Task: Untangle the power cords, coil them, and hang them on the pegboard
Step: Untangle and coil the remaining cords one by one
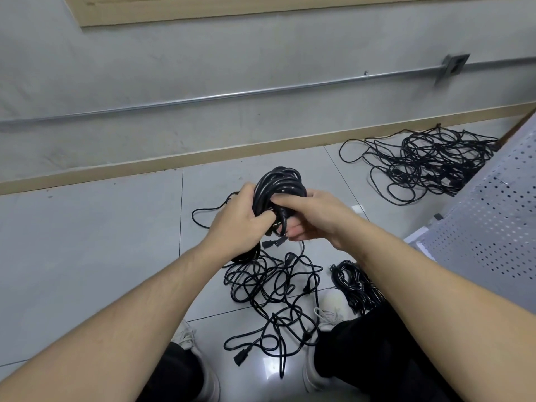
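Looking down, we see a grey plaster wall [203, 68], matte and scuffed, with a thin metal conduit [232, 95] crossing it into a small metal box [454, 65], tan wood trim [174, 7] up top and a tan baseboard [203, 156] along the bottom. Below it, a glossy pale-grey tile floor [87, 242] with thin grout lines and a light glare near our feet. At right stands a perforated metal pegboard [493, 227], pale grey, dotted with round holes, tilted across the frame edge. Beside it by the baseboard, a far tangle of cords [429, 163], thin black rubbery loops sprawled on the tile. Nearer, between our white shoes [330, 306], a loose tangle [275, 291] of black cords with blocky plug ends. Just right of it, partly under our right forearm, a finished coil [353, 282] lies on the floor. Black trousers [377, 358] at bottom. We hold a coiled cord bundle [278, 184], thick round black loops, up above the floor at center. Our left hand [237, 219] grips its left side, fingers curled round the strands. Our right hand [313, 216] holds the right side, thumb pressed over the loops and fingers wrapped underneath. A black connector [272, 243] dangles just below the hands
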A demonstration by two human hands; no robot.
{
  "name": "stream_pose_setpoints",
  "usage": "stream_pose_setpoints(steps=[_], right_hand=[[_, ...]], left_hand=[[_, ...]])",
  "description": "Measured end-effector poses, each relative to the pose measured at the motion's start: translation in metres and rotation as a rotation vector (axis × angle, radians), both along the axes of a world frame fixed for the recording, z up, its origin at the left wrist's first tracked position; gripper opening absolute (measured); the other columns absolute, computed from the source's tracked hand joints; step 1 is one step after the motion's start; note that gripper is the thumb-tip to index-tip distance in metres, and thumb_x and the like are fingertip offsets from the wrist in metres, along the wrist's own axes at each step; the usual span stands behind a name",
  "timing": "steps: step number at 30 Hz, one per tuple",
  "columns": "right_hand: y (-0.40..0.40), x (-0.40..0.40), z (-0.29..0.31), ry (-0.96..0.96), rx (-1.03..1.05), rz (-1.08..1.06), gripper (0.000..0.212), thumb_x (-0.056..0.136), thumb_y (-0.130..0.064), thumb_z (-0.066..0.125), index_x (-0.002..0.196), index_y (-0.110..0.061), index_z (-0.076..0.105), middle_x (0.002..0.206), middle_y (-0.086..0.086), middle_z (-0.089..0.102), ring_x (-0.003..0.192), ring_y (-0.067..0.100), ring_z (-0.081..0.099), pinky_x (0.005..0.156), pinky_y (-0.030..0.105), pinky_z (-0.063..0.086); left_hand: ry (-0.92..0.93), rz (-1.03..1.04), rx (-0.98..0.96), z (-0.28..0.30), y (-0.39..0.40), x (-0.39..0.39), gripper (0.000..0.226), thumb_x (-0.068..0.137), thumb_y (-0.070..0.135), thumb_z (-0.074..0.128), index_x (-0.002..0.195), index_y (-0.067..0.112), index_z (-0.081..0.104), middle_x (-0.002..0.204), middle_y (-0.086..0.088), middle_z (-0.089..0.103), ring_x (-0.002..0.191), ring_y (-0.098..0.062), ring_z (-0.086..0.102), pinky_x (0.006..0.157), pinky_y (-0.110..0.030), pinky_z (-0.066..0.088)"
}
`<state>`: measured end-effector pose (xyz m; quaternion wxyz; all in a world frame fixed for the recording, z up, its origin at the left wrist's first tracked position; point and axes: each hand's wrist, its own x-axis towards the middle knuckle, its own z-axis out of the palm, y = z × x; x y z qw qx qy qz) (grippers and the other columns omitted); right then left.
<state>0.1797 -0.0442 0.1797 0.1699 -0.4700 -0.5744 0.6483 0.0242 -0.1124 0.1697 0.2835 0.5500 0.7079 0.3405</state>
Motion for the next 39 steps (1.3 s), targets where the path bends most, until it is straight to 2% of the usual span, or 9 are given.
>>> stream_pose_setpoints(steps=[4, 8, 11, 14, 19, 22, 28, 36, 39], right_hand=[[0.004, -0.001, 0.0, 0.044, 0.108, -0.029, 0.023, 0.085, -0.045, 0.077, 0.094, -0.024, 0.075, 0.079, -0.014, 0.075, 0.064, -0.005, 0.066, 0.058, 0.009, 0.044], [0.004, -0.01, -0.004, 0.201, 0.075, -0.133, 0.033, 0.083, -0.027, 0.082, 0.108, -0.009, 0.07, 0.087, 0.002, 0.075, 0.075, 0.015, 0.072, 0.063, 0.02, 0.053], [0.005, -0.014, -0.005, 0.226, 0.073, -0.214, 0.04, 0.077, -0.024, 0.087, 0.106, -0.009, 0.063, 0.082, 0.002, 0.073, 0.07, 0.018, 0.072, 0.061, 0.026, 0.054], [0.006, -0.017, -0.004, 0.228, 0.085, -0.264, 0.033, 0.077, -0.022, 0.087, 0.095, -0.015, 0.06, 0.071, -0.003, 0.07, 0.06, 0.014, 0.068, 0.053, 0.024, 0.051], [0.007, -0.019, -0.009, 0.204, 0.063, -0.263, 0.029, 0.077, -0.024, 0.087, 0.094, -0.013, 0.065, 0.074, -0.003, 0.073, 0.064, 0.013, 0.069, 0.055, 0.024, 0.052], [0.009, -0.017, -0.008, 0.279, 0.062, -0.251, 0.031, 0.082, -0.023, 0.083, 0.106, -0.007, 0.071, 0.086, 0.001, 0.077, 0.073, 0.012, 0.072, 0.06, 0.021, 0.053], [0.007, -0.02, -0.005, 0.385, 0.077, -0.205, 0.041, 0.087, -0.026, 0.079, 0.118, -0.002, 0.069, 0.113, 0.013, 0.076, 0.099, 0.023, 0.074, 0.088, 0.031, 0.059], [0.001, -0.031, -0.005, 0.413, 0.153, -0.285, 0.033, 0.089, -0.027, 0.077, 0.113, -0.008, 0.065, 0.114, 0.011, 0.074, 0.101, 0.016, 0.073, 0.081, 0.025, 0.059], [0.001, -0.031, -0.005, 0.365, 0.215, -0.29, 0.041, 0.089, -0.028, 0.077, 0.117, -0.001, 0.063, 0.107, 0.011, 0.075, 0.089, 0.01, 0.073, 0.071, 0.022, 0.056]], left_hand=[[-0.14, 0.023, 0.002, -0.002, 0.004, -0.004, 0.015, 0.089, 0.018, 0.061, 0.095, 0.03, 0.055, 0.089, 0.006, 0.066, 0.083, -0.014, 0.065, 0.077, -0.035, 0.053], [-0.227, 0.032, 0.008, 0.002, 0.003, 0.002, 0.024, 0.092, 0.01, 0.059, 0.095, 0.034, 0.059, 0.094, 0.007, 0.069, 0.089, -0.011, 0.066, 0.085, -0.031, 0.054], [-0.358, 0.068, 0.007, 0.001, 0.002, 0.004, 0.011, 0.09, 0.026, 0.06, 0.1, 0.029, 0.064, 0.1, 0.003, 0.073, 0.099, -0.016, 0.069, 0.094, -0.038, 0.055], [-0.517, 0.063, 0.009, 0.001, 0.001, 0.007, 0.04, 0.077, 0.048, 0.063, 0.108, 0.024, 0.066, 0.101, 0.005, 0.076, 0.1, -0.012, 0.071, 0.093, -0.036, 0.055], [-0.459, 0.013, -0.021, -0.006, 0.004, 0.011, 0.056, 0.068, 0.048, 0.083, 0.115, 0.026, 0.063, 0.105, 0.006, 0.076, 0.1, -0.011, 0.073, 0.093, -0.04, 0.059], [-0.541, 0.088, -0.045, -0.005, 0.004, 0.01, 0.045, 0.076, 0.042, 0.079, 0.113, 0.024, 0.06, 0.104, 0.0, 0.073, 0.094, -0.016, 0.073, 0.09, -0.044, 0.06], [-0.78, 0.112, -0.071, 0.005, 0.006, 0.005, 0.022, 0.099, 0.011, 0.061, 0.115, 0.016, 0.048, 0.097, -0.014, 0.061, 0.067, -0.022, 0.065, 0.06, -0.04, 0.057], [-0.776, 0.18, 0.013, 0.002, 0.011, 0.009, 0.025, 0.096, -0.001, 0.052, 0.115, 0.016, 0.05, 0.1, -0.02, 0.059, 0.069, -0.028, 0.062, 0.054, -0.038, 0.055], [-0.764, 0.174, 0.02, 0.002, 0.011, 0.011, 0.029, 0.095, -0.002, 0.052, 0.117, 0.019, 0.053, 0.108, -0.02, 0.062, 0.072, -0.03, 0.064, 0.057, -0.042, 0.057]])
